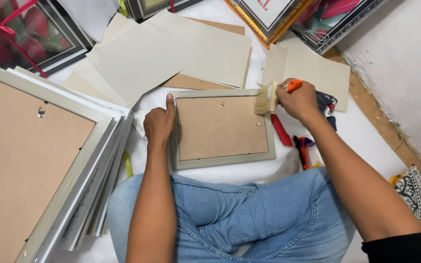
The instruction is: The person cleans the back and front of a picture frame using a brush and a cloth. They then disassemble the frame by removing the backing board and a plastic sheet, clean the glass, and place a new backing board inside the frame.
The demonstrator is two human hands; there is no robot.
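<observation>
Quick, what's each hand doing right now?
Left hand: closed loosely, holding the picture frame by its left edge, thumb up.
Right hand: fingers closed around a paintbrush.

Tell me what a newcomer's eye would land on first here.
The right hand holds an orange-handled brush at the right edge of a grey picture frame lying face down at centre, while the left hand grips its left edge. A stack of frames fills the left.
</observation>
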